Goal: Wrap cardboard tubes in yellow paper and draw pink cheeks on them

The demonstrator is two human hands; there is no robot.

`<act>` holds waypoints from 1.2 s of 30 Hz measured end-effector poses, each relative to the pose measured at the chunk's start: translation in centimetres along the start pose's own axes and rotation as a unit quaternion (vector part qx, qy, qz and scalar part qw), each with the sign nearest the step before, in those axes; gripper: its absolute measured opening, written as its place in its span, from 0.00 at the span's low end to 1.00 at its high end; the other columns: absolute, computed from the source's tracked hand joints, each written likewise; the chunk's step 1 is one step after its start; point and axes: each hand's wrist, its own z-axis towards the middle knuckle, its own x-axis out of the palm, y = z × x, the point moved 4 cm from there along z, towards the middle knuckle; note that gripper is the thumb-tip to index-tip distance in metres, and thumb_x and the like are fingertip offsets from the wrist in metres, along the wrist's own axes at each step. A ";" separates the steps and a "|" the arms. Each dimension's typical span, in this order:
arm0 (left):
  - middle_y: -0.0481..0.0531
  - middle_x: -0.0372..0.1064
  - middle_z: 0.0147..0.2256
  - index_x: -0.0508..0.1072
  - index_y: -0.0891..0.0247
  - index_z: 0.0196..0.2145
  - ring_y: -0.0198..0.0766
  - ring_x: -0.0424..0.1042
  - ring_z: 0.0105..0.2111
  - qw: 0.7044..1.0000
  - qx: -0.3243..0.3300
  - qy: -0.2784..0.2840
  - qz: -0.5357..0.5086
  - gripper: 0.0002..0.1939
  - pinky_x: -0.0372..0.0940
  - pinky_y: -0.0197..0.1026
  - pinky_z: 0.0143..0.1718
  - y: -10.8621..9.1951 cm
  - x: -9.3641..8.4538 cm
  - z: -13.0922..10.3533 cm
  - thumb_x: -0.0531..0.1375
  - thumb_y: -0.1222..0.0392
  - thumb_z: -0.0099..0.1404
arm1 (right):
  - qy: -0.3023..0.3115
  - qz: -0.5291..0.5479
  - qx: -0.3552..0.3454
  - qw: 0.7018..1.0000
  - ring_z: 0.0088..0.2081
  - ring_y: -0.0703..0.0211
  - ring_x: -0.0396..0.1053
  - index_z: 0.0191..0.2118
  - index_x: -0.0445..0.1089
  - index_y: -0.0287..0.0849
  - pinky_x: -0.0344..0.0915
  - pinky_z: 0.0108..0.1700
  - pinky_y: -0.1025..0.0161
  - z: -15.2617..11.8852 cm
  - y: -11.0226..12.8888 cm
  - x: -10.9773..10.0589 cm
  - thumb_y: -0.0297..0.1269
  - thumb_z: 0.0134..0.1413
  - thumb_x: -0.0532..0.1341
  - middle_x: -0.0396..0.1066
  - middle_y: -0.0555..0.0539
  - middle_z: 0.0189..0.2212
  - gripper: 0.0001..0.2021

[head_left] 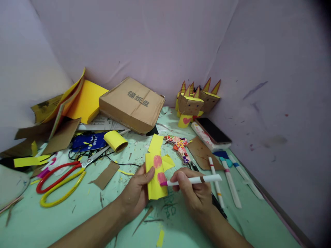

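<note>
My left hand (138,187) holds a yellow paper piece (155,175) by its left edge, thumb on the front. Two pink rounded patches are coloured on that piece, one above the other. Pinched in my right hand (195,189) is a white marker (199,179), its pink tip touching the lower patch. Behind the held piece, a yellow strip (155,144) lies on the table. A patterned glue gun (181,146) rests just beyond my right hand. Several white markers (232,184) lie to the right of it.
Red-and-yellow-handled scissors (63,199) lie at left, near a yellow-covered cardboard tube (116,141). A cardboard box (131,103) and folded yellow sheets (86,101) stand at the back. Cardboard figures with pointed horns (191,105) stand at back right, behind a phone (213,130) on a tissue pack.
</note>
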 end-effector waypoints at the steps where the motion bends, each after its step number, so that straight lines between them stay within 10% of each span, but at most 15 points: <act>1: 0.57 0.75 0.36 0.68 0.67 0.45 0.43 0.74 0.34 1.000 0.001 -0.002 0.002 0.14 0.68 0.42 0.37 0.0 0.0 0.0 0.58 0.66 0.60 | -0.006 0.006 0.003 1.000 0.19 0.65 0.63 0.24 0.69 0.40 0.57 0.21 0.68 0.0 -0.1 -0.1 0.33 0.60 0.51 0.64 0.52 0.16 0.15; 36: 0.56 0.75 0.33 0.69 0.67 0.42 0.43 0.74 0.32 1.000 -0.020 -0.020 -0.006 0.13 0.66 0.40 0.33 0.0 -0.2 0.1 0.59 0.67 0.57 | 0.005 0.034 0.006 0.999 0.23 0.63 0.65 0.28 0.70 0.40 0.61 0.26 0.67 -0.1 -0.2 0.1 0.35 0.61 0.52 0.68 0.50 0.21 0.13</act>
